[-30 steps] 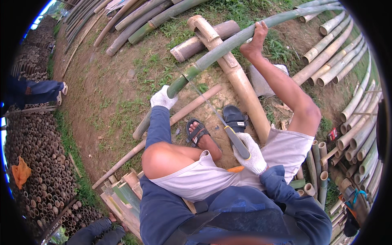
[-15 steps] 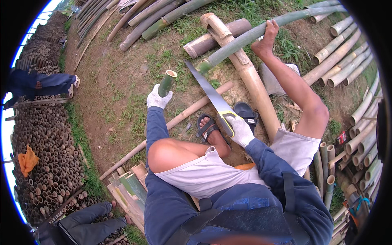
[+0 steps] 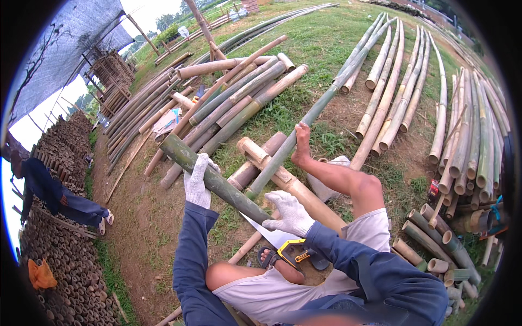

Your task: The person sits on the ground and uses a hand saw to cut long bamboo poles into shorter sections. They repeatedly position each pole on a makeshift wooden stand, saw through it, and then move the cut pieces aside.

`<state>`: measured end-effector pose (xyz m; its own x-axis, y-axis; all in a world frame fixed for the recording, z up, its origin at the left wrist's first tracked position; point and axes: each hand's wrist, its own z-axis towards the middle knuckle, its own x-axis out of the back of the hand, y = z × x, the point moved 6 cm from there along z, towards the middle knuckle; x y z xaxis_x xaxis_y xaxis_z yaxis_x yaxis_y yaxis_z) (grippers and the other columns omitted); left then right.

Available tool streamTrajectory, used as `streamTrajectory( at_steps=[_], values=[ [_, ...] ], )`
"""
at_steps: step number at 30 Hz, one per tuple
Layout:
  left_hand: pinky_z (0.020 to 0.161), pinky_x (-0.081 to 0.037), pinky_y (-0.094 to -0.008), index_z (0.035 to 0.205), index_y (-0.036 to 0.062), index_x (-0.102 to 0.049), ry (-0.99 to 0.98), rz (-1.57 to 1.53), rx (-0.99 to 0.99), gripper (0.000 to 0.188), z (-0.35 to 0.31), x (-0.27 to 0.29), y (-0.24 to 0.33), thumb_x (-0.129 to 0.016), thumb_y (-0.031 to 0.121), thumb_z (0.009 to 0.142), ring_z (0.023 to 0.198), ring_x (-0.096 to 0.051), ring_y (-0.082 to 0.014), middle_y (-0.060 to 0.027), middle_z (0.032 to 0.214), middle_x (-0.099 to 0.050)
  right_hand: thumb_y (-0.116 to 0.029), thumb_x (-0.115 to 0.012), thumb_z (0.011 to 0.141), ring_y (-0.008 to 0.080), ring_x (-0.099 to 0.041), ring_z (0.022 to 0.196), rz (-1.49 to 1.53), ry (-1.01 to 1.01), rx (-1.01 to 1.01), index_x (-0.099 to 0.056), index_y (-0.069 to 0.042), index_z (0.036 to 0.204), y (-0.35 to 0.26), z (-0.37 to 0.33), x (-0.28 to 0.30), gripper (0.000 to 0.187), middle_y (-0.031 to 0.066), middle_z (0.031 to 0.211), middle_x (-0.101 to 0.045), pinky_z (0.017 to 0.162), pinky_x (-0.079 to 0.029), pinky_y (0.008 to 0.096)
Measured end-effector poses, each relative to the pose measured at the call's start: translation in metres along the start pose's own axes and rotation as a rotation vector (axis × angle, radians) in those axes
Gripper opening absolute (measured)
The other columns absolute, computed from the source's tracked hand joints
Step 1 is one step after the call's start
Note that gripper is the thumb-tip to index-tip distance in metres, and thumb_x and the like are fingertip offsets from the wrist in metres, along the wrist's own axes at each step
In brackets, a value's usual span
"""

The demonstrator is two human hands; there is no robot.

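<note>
In my gloved left hand (image 3: pixel 198 181) is a thick green bamboo section (image 3: pixel 217 187), held slanting across in front of me. My gloved right hand (image 3: pixel 289 213) is open, fingers spread, at the section's lower end; I cannot tell whether it touches it. Under that hand a handsaw (image 3: pixel 294 250) with a yellow-and-black handle is down by my sandalled foot (image 3: pixel 278 263), out of my grip. My bare foot (image 3: pixel 302 142) presses on a long green bamboo pole (image 3: pixel 319 111), which lies across a bamboo sawing rest (image 3: pixel 299 190).
Bamboo poles (image 3: pixel 247 108) are piled ahead on the left, with others (image 3: pixel 394 92) laid out to the right. Short cut pieces (image 3: pixel 429 239) lie near my right side. Stacked cut bamboo (image 3: pixel 65 271) and a person (image 3: pixel 57 195) are at the far left.
My right hand has let go of the saw and moved to the green section. My left hand has swung the section lengthwise across the view. The view has tilted up.
</note>
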<state>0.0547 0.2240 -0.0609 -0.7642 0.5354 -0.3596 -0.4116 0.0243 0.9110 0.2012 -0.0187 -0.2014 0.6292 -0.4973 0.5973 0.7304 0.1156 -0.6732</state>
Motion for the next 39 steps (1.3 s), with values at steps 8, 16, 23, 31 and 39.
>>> streamTrajectory(
  at_steps=[8, 16, 23, 31, 39],
  values=[
    [0.103, -0.061, -0.0465, 0.146, 0.0093, -0.061, -0.145, -0.053, 0.229, 0.06, -0.006, -0.105, -0.051, -0.076, 0.054, 0.109, 0.118, -0.072, -0.0264, -0.0109, 0.129, -0.071, -0.04, -0.088, 0.098, 0.0214, -0.074, 0.106, 1.098, -0.459, -0.612, -0.05, -0.005, 0.163, -0.03, -0.038, 0.079, 0.083, 0.0129, 0.126, -0.073, 0.094, -0.061, 0.0394],
    [0.088, -0.06, -0.0338, 0.153, 0.0104, -0.059, -0.422, 0.628, 0.584, 0.055, -0.047, -0.06, -0.174, -0.077, 0.039, 0.11, 0.105, -0.074, -0.0175, -0.0064, 0.127, -0.072, -0.041, -0.074, 0.109, 0.0235, -0.077, 0.089, 1.699, 0.361, -0.742, -0.066, -0.001, 0.142, 0.007, -0.136, 0.2, 0.052, 0.0137, 0.114, -0.075, 0.069, -0.066, 0.0336],
    [0.079, -0.056, -0.0261, 0.159, 0.0072, -0.055, -0.599, 0.711, 0.664, 0.058, -0.029, -0.042, -0.199, -0.078, 0.027, 0.11, 0.096, -0.07, -0.0121, -0.0021, 0.119, -0.07, -0.042, -0.081, 0.105, 0.0179, -0.077, 0.083, 1.27, 0.821, -0.976, -0.068, 0.001, 0.134, 0.037, -0.345, 0.263, 0.054, 0.0111, 0.109, -0.078, 0.074, -0.066, 0.0328],
    [0.081, -0.058, -0.0301, 0.153, 0.0021, -0.06, -0.875, 1.06, 0.587, 0.058, -0.022, -0.055, -0.239, -0.082, 0.029, 0.107, 0.093, -0.069, -0.0138, -0.0068, 0.12, -0.072, -0.045, -0.087, 0.1, 0.0188, -0.076, 0.085, 0.965, 1.105, -1.187, -0.06, -0.002, 0.145, -0.015, -0.588, 0.27, 0.068, 0.0104, 0.11, -0.073, 0.075, -0.066, 0.0346],
    [0.081, -0.06, -0.0322, 0.146, 0.0003, -0.065, -0.975, 1.121, 0.538, 0.054, -0.005, -0.051, -0.25, -0.084, 0.028, 0.104, 0.092, -0.07, -0.0159, -0.0099, 0.113, -0.074, -0.045, -0.084, 0.103, 0.0184, -0.076, 0.09, 0.808, 1.249, -1.296, -0.054, -0.007, 0.155, -0.053, -0.705, 0.242, 0.071, 0.0103, 0.115, -0.071, 0.078, -0.066, 0.0353]
  ],
)
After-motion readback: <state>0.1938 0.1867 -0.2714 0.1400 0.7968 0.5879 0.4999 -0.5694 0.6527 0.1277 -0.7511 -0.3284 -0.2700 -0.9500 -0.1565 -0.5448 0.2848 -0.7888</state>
